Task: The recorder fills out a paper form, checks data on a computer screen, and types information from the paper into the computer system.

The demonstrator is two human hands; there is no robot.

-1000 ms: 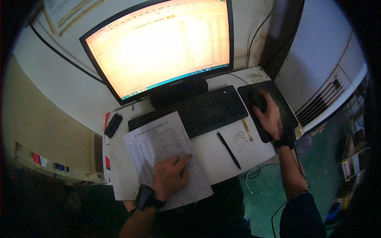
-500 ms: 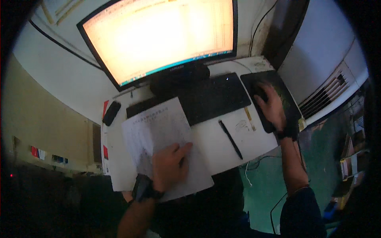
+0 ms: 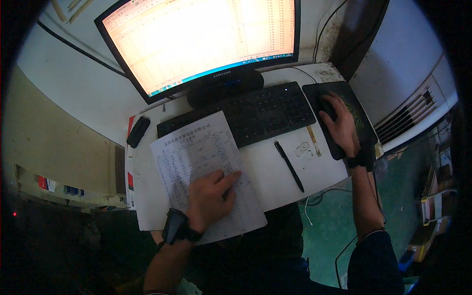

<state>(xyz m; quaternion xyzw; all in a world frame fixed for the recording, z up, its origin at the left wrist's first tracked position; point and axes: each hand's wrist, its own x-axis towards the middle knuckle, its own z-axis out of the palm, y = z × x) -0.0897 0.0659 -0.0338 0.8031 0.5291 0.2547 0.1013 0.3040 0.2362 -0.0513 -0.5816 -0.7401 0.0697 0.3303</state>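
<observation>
A printed form with handwritten rows lies on the white desk, its upper corner overlapping the black keyboard. My left hand rests on the form, index finger stretched along a row and the other fingers loosely bent, holding nothing. On the right, my right hand curls over a dark mouse, which it mostly covers, on a black mouse pad. A black pen lies between the form and the pad. Each wrist wears a dark band; the left one carries a boxy device.
Behind the keyboard stands a lit monitor displaying a table. A small black object sits at the desk's left edge. A white vented unit stands close on the right. Cables hang over the green floor.
The view has shifted slightly and sharpened. My left index finger still lies on the form, and my right hand stays on the mouse.
</observation>
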